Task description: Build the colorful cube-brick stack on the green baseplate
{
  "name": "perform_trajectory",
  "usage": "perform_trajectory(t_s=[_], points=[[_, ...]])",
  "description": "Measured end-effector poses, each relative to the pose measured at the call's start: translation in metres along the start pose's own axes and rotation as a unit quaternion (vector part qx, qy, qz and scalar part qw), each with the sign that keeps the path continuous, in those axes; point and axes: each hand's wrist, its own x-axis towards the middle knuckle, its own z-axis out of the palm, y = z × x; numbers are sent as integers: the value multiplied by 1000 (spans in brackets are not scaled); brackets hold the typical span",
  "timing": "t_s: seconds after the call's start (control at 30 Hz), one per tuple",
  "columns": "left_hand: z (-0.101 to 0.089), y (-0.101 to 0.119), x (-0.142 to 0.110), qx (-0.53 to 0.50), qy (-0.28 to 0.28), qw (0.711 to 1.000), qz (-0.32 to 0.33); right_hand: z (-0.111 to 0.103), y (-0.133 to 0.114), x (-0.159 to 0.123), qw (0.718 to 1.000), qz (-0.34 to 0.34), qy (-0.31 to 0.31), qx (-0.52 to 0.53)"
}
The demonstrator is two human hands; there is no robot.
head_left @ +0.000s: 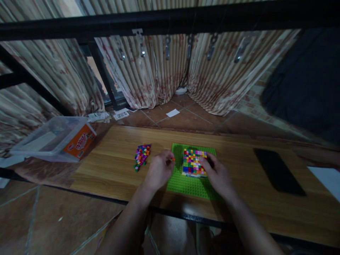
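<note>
While our left hand (159,169) pinches a small orange brick (172,159), we rest our right hand (216,173), fingers curled, against the block of bricks (193,162) on the green baseplate (186,184), mid-desk (111,166), loose bricks (141,156) nearby.

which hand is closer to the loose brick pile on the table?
Left. The left hand sits just right of the brick pile, at the green baseplate's edge; the right hand is farther, beyond the brick block.
</note>
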Motion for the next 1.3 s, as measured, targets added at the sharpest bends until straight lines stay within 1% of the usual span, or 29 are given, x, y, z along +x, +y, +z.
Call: perform_trajectory(t_s=[0.1,0.17,0.27,0.37,0.47,0.63,0.73,0.8,1.0,1.13,1.3], points=[[11,7,0,-83,-1,996,-21,0,0,1,1000,-2,-1,-1],[14,10,1,-140,2,989,-39,0,1,1,1000,-4,1,-3],[14,15,1,-212,-11,975,-64,0,1,1,1000,-9,4,-6],[15,17,2,-238,-17,968,-80,0,0,1,1000,-13,5,-7],[18,16,3,-261,0,961,-95,0,-1,0,1000,-14,8,-3],[25,14,4,-340,34,927,-155,0,-1,0,1000,-13,10,-6],[25,16,4,-369,37,914,-166,0,0,0,1000,-11,11,-1],[24,16,3,-368,34,916,-156,1,0,1,1000,-11,12,0],[21,15,2,-309,16,944,-113,0,-1,1,1000,-20,7,-13],[21,16,1,-282,-4,955,-92,0,-1,1,1000,-11,11,-16],[23,19,-2,-241,-1,970,-44,1,-1,1,1000,-7,6,-12]])
